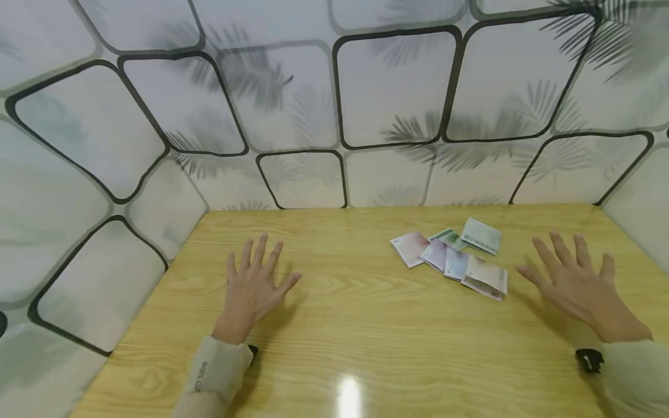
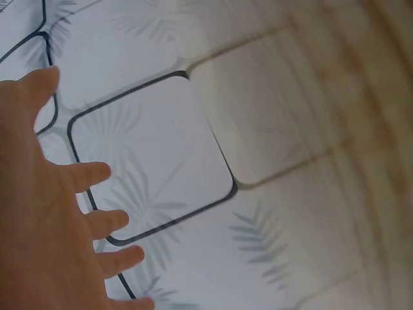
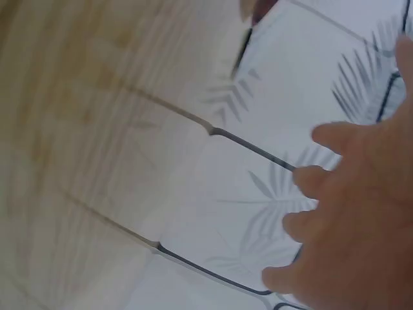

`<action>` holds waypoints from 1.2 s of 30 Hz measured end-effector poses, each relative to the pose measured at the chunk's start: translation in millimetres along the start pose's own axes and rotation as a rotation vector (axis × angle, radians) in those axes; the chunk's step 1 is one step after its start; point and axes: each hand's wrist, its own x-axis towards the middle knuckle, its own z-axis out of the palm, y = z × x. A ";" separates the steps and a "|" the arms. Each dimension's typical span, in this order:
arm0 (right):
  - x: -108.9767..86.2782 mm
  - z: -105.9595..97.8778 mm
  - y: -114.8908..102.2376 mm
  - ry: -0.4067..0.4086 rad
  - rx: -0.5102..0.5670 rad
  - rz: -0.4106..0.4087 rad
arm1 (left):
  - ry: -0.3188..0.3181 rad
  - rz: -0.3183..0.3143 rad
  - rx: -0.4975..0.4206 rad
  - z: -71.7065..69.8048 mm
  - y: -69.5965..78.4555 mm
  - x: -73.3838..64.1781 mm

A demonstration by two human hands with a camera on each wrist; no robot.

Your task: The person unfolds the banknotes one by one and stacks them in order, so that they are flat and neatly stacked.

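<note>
My left hand (image 1: 252, 293) hovers over the left part of the wooden table, fingers spread and nothing in it. On the right, my right hand (image 1: 577, 284) is likewise spread and holds nothing. Just left of the right hand lies a loose fan of folded banknotes: a pinkish one (image 1: 410, 248), a purple one (image 1: 435, 254), a blue one (image 1: 456, 263) and a beige one (image 1: 486, 276) at the near end. Behind them are a green banknote (image 1: 448, 238) and a folded grey-green banknote (image 1: 481, 235). Both wrist views show spread fingers in front of the wall.
The glossy wooden table (image 1: 334, 325) meets a patterned wall (image 1: 387, 87) at its back edge. Another wall panel (image 1: 99, 278) runs along the left side. A dark wrist strap piece (image 1: 589, 360) shows by the right sleeve (image 1: 635, 371).
</note>
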 end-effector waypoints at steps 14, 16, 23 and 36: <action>37.8 -45.0 -38.2 0.028 0.356 -0.054 | -0.006 0.025 -0.313 -8.7 18.1 33.8; 42.3 -47.2 -44.5 0.042 0.370 -0.053 | -0.063 -0.008 -0.418 -7.9 23.4 38.9; 52.8 -46.7 -49.6 0.049 0.448 -0.075 | -0.157 -0.072 -0.659 -5.1 37.0 51.8; 73.8 -50.5 -70.0 -0.084 0.658 -0.022 | -0.174 -0.116 -0.842 5.4 54.3 66.6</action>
